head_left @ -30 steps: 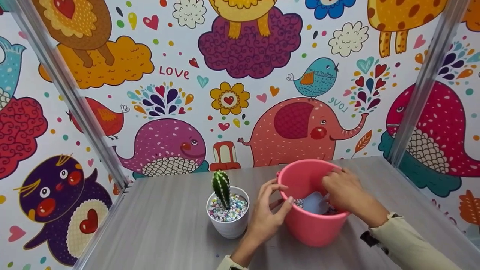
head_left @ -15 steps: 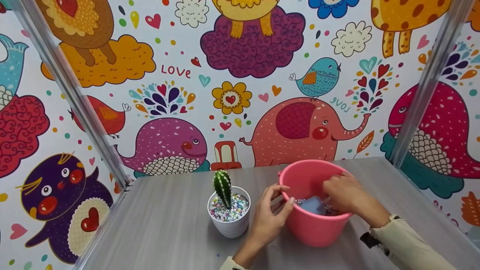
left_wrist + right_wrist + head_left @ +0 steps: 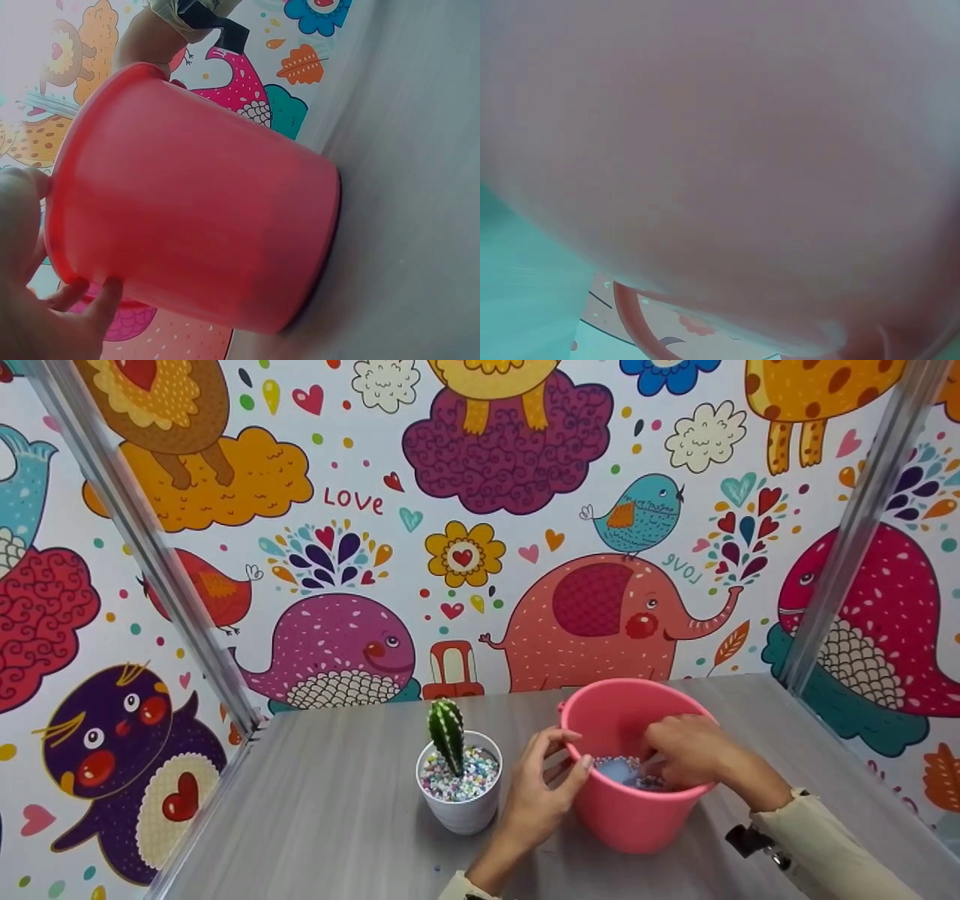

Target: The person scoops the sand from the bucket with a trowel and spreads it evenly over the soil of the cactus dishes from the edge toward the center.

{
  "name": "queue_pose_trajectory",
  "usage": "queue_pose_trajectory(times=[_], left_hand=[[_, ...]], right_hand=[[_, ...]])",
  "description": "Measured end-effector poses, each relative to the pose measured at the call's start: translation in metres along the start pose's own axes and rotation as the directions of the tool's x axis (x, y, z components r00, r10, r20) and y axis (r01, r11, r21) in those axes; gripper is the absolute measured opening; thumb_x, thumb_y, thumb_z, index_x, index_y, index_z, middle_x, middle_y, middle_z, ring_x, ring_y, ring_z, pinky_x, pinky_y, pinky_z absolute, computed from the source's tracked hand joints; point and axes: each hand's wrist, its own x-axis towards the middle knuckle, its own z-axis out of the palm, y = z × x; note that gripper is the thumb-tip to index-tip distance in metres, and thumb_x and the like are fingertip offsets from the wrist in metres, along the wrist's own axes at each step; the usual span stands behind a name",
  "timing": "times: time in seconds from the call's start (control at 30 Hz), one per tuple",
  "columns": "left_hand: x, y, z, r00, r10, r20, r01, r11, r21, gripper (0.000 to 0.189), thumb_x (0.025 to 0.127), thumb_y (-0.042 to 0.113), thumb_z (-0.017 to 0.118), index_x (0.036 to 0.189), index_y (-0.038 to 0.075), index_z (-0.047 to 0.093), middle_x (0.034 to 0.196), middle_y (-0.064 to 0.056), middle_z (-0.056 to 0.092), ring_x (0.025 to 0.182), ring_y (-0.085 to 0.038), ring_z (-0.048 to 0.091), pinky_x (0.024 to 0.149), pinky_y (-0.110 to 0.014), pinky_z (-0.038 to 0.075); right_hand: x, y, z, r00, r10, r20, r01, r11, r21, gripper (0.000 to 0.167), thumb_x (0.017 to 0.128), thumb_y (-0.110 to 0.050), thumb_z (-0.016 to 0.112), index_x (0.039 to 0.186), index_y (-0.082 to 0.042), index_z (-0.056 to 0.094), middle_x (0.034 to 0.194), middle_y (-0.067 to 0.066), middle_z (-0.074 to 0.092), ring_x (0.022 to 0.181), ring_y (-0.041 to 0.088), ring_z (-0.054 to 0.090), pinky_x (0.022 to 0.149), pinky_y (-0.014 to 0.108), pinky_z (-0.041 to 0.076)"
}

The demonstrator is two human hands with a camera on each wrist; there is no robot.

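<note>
A pink bucket point(image 3: 636, 826) stands upright on the table, with small multicoloured pebbles at its bottom. My left hand point(image 3: 534, 795) holds the bucket's left rim between thumb and fingers; the left wrist view shows its fingertips against the bucket wall point(image 3: 202, 202). Inside the bucket, my right hand point(image 3: 691, 750) grips a blue-grey scoop point(image 3: 618, 770) whose blade lies among the pebbles. The scoop's handle and the right fingertips are mostly hidden. Blurred skin of the right hand point(image 3: 720, 165) fills most of the right wrist view.
Left of the bucket, a white pot point(image 3: 463, 812) holds a green cactus point(image 3: 448, 735) in coloured pebbles. One tiny bead point(image 3: 437, 868) lies on the grey table point(image 3: 337, 802). Cartoon-printed panels with metal posts point(image 3: 840, 532) surround the table's back and sides.
My right hand has gone slightly lower in the bucket, and the scoop's blade has sunk and tilted flatter into the pebbles. The left hand has kept its hold on the rim.
</note>
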Motion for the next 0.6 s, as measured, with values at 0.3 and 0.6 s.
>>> queue_pose_trajectory(times=[0.3, 0.6], left_hand=[[0.001, -0.003, -0.001, 1.000, 0.002, 0.001, -0.002, 1.000, 0.018, 0.042, 0.103, 0.031, 0.076, 0.138, 0.012, 0.063, 0.141, -0.005, 0.062, 0.137, -0.032, 0.066, 0.108, -0.044, 0.059], [0.000, -0.004, -0.003, 1.000, -0.011, 0.019, 0.011, 1.000, 0.012, 0.043, 0.102, 0.031, 0.075, 0.140, 0.015, 0.062, 0.143, -0.005, 0.060, 0.138, -0.032, 0.064, 0.108, -0.044, 0.059]], right_hand=[[-0.002, -0.001, -0.004, 1.000, 0.028, -0.008, -0.027, 0.998, 0.061, 0.021, 0.083, -0.018, 0.089, 0.104, -0.019, 0.085, 0.101, -0.005, 0.079, 0.096, 0.018, 0.067, 0.080, 0.043, 0.061], [-0.008, 0.000, -0.017, 0.999, 0.001, -0.032, 0.004, 0.989, 0.148, 0.018, 0.086, -0.019, 0.088, 0.104, -0.021, 0.086, 0.100, -0.006, 0.080, 0.088, 0.014, 0.068, 0.069, 0.031, 0.062]])
